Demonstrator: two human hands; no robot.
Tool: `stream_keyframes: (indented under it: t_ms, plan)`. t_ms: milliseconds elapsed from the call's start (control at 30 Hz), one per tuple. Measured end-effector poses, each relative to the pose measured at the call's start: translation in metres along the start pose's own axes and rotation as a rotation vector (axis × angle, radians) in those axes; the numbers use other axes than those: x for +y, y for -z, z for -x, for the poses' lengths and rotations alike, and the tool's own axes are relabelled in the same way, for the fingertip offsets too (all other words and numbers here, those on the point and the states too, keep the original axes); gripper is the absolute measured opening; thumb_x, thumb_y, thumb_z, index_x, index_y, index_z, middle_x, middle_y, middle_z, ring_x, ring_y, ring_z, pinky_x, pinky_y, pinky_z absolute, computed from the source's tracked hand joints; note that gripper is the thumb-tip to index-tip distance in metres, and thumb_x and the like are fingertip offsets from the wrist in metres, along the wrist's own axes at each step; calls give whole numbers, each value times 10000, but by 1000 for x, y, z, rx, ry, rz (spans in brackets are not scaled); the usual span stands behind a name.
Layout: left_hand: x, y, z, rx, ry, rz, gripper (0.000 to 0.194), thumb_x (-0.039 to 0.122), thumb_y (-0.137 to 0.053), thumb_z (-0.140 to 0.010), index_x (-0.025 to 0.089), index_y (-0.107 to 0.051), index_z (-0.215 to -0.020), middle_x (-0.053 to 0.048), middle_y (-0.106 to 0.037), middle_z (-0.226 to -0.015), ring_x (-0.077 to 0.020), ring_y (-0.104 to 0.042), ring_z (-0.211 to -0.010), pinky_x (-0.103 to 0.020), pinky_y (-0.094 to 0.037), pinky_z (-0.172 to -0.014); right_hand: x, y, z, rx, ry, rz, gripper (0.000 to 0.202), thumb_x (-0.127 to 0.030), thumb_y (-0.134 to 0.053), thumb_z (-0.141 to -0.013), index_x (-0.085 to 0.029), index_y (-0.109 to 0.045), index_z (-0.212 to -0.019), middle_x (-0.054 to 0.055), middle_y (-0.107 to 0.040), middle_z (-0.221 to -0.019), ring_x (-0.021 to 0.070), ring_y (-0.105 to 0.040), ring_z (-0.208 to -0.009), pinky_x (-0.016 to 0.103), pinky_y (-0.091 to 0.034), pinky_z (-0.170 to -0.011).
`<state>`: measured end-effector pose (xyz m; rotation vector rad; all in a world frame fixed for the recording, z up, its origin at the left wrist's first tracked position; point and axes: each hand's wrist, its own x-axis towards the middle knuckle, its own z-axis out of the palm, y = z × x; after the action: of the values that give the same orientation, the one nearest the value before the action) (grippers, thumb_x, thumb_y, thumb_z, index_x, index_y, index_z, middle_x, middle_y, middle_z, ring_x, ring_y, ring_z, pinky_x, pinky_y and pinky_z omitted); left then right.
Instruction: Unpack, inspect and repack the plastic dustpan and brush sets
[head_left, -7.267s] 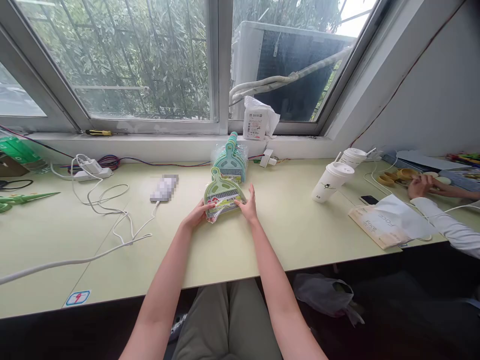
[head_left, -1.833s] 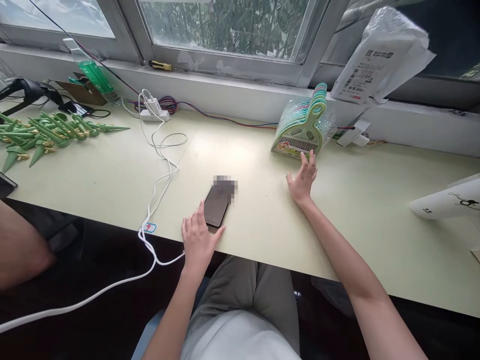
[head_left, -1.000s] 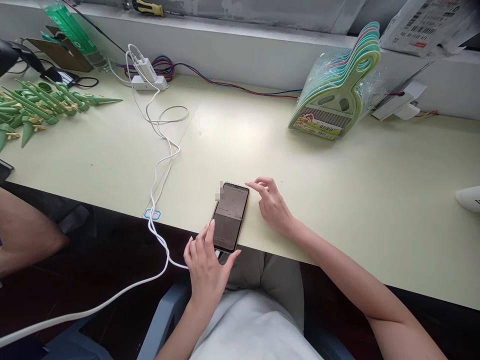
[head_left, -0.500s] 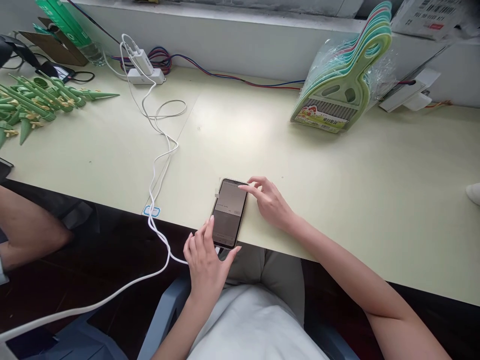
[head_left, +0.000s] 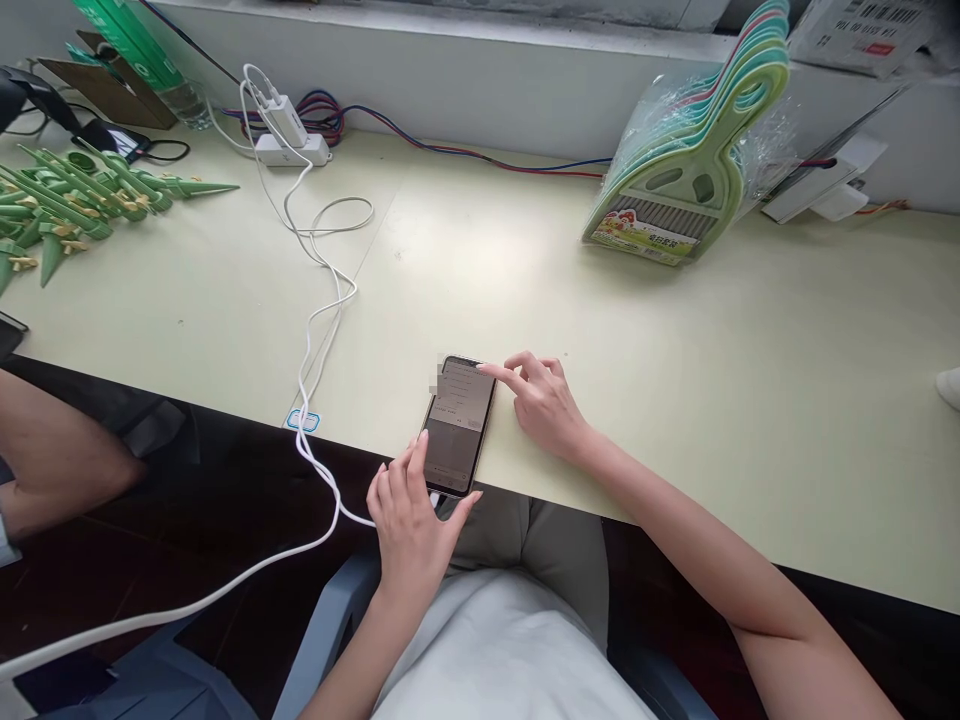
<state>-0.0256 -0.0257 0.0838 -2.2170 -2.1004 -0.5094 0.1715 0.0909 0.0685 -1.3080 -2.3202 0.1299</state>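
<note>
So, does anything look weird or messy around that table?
A bit: the white cords look messy. They loop and twist loosely across the table, then droop past its front edge near the left hand. I can't see anything spilled or broken.

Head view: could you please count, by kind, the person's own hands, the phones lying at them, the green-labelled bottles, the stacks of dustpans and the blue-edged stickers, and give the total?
Left hand and right hand: 2
Phone: 1
Green-labelled bottle: 1
Stack of dustpans: 1
Blue-edged sticker: 1
Total: 6
</note>
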Motion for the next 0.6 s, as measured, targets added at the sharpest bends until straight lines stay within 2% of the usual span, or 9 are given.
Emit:
stream_keyframes:
  t_ms: [333,467,600]
  plan:
    - [0,1,-1,-2,7,14,784,617,-504,-783,96,-382,-1357,-189,-568,-1156,-310,-510,-1091,-462,-363,-950,0,-1,1,-7,57,-9,740,113,-327,-708,-315,-486,-1290,30,-533,-935,118,-498,-753,314,-283,-834]
    - [0,1,-1,1,-5,-1,792,608,-527,-775,89,-376,-1353,-186,-574,-1150,-303,-514,-1079,-455,-363,-955,-2,1,0,18,2,26,672,78,-356,-726,-278,-499,-1278,28,-535,-885,129,-485,-726,302,-289,-796]
    - [0,1,-2,8,-8,-7,779,599,-529,-778,95,-379,-1352,-185,-578,-1142,-302,-521,-1070,-455,-365,-951,-1,0,-1,58,-51,33,678,85,-350,-717,-276,-494,-1274,37,-540,-958,126,-484,-719,304,-293,-810]
